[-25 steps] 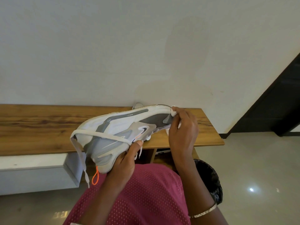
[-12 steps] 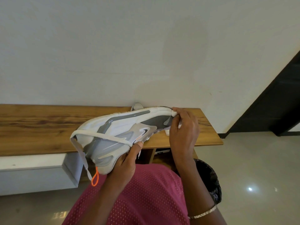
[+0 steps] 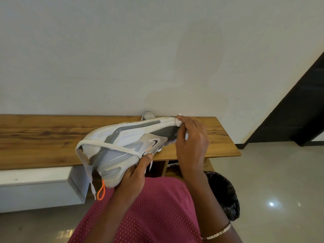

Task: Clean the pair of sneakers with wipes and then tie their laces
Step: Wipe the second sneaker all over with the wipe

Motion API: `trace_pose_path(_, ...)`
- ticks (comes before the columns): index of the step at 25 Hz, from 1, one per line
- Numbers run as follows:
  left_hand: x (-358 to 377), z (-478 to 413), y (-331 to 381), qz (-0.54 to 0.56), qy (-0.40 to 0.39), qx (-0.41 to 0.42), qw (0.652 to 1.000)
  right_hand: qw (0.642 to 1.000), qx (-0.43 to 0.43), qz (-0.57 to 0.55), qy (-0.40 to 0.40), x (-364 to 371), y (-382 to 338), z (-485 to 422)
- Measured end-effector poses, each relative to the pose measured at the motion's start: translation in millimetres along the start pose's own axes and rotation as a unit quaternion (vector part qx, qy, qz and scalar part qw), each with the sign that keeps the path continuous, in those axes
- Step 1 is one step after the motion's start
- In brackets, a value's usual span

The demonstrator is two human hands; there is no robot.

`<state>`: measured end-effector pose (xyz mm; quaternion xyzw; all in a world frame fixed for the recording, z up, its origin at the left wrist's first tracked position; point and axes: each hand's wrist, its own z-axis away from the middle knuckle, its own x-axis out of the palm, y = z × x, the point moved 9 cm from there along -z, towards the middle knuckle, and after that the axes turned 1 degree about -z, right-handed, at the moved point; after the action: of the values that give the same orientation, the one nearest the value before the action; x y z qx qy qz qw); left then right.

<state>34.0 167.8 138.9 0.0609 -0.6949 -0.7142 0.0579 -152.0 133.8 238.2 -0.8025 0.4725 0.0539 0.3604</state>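
Nearest the camera, the left hand grips the sneaker from below at its heel end, thumb pressed up against the side and pinning a lace that runs slantwise across the upper. The shoe is held in the air in front of the person's chest, just above the front edge of the desk, turned so its side faces the camera and its sole edge points up and away.

Its long axis runs from the heel at lower left, where an orange pull loop dangles beside the loose lace end, up to the toe at upper right. The right hand is at that far toe end, fingers closed around a small wad of white wipe pressed to the white rim of the sole. So the wiping hand is at the toe and the rest of the sole rim lies to its left; I judge the next stroke would run leftward along that axis toward the heel.

The far side of the shoe and its tongue are hidden. Most of the wipe is buried in the fingers. Behind the shoe, only a sliver of something grey, probably the second sneaker, peeks up against the wall. A black-lined bin is partly hidden behind the right forearm.
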Motion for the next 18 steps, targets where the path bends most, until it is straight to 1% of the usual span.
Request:
trace_pose_path(3, 0, 1, 0, 0.009, -0.001, 0.000, 1.000, 0.998, 0.061, 0.018, 0.006, -5, 24, -1)
trace_pose_path(5, 3, 1, -1, 0.003, -0.008, -0.007, 1.000, 0.998, 0.062, 0.019, 0.005, -4, 17, -1)
trace_pose_path(7, 7, 0, -4, -0.002, -0.023, -0.013, 1.000, 0.999, 0.033, 0.011, 0.005, -1, -6, 2)
trace_pose_path(9, 9, -3, -7, -0.010, -0.041, -0.020, 0.999, 1.000, -0.017, -0.006, -0.001, 4, -37, 11)
trace_pose_path(12, 21, 0, -6, -0.084, -0.105, -0.036, 0.990, 0.994, -0.105, -0.016, -0.038, 14, -74, 31)
trace_pose_path(13, 21, 0, -6, -0.092, -0.104, -0.030, 0.990, 0.992, -0.120, -0.013, -0.044, 14, -74, 32)
trace_pose_path(15, 14, 1, 2, -0.041, -0.057, -0.011, 0.997, 0.994, -0.106, 0.006, -0.028, 7, -55, 22)
trace_pose_path(16, 10, 2, 4, -0.022, -0.039, -0.006, 0.999, 0.996, -0.081, 0.023, -0.016, 2, -40, 15)
trace_pose_path(18, 11, 2, 11, -0.008, -0.033, 0.018, 0.999, 0.999, -0.021, 0.047, -0.001, -6, -11, 4)
